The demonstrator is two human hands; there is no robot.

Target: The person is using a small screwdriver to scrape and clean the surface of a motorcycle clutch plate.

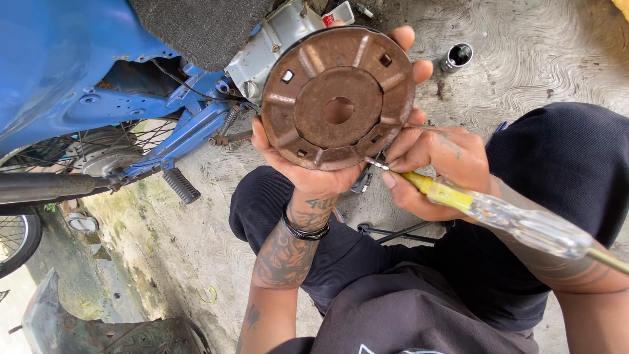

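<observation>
My left hand [308, 172] cups a round rusty metal rotor [338, 97] from below and behind, with fingertips showing over its far right rim. The rotor has a centre hole and small square slots. My right hand [438, 160] grips a screwdriver [498, 213] with a yellow collar and a clear handle. Its metal tip touches the rotor's lower right edge. A black band sits on my left wrist.
A blue motorcycle [98, 85] stands at the left with its grey engine case [275, 46], a spoked wheel [16, 229] and a black footpeg [180, 185]. A metal socket [457, 56] lies on the concrete floor at the upper right. My knees in dark trousers [563, 164] flank the hands.
</observation>
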